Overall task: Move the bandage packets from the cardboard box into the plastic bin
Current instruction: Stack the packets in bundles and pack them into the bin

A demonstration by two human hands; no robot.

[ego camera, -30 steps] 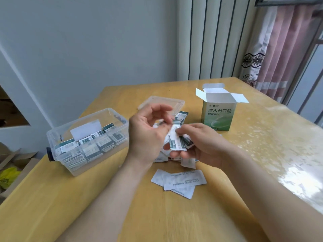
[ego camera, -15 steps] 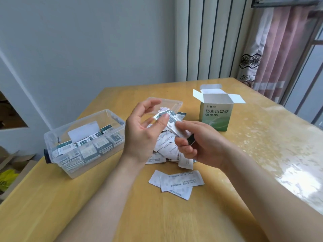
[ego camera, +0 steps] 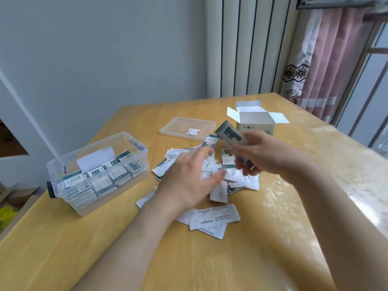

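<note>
- Right hand [ego camera: 270, 156] has its grip closed around a small stack of bandage packets [ego camera: 230, 134], held up above the loose pile and in front of the cardboard box; the stack is motion-blurred, so a count is not possible.
- Left hand [ego camera: 189, 177] hovers flat, fingers spread and holding nothing, over the loose packets [ego camera: 218, 175] scattered on the desk [ego camera: 241, 265].
- Plastic bin [ego camera: 96, 173] stands to the left, well apart from the pile, and already carries rows of packets stood on edge, with a blank white card [ego camera: 95, 158] upright behind them.
- Its clear lid [ego camera: 186, 128] lies flat behind the pile, with a small sticker on it.
- Cardboard box [ego camera: 255, 122] stands at the back with its flaps open; whether anything remains inside cannot be seen.
- By my judgement the job is partway along: a good share is binned, but the whole pile on the desk, plus a few packets [ego camera: 212, 219] lying nearer the person, is left to move.
- Printed lines show on the near packets and a small mark on the box front, but all are too small or blurred to read.
</note>
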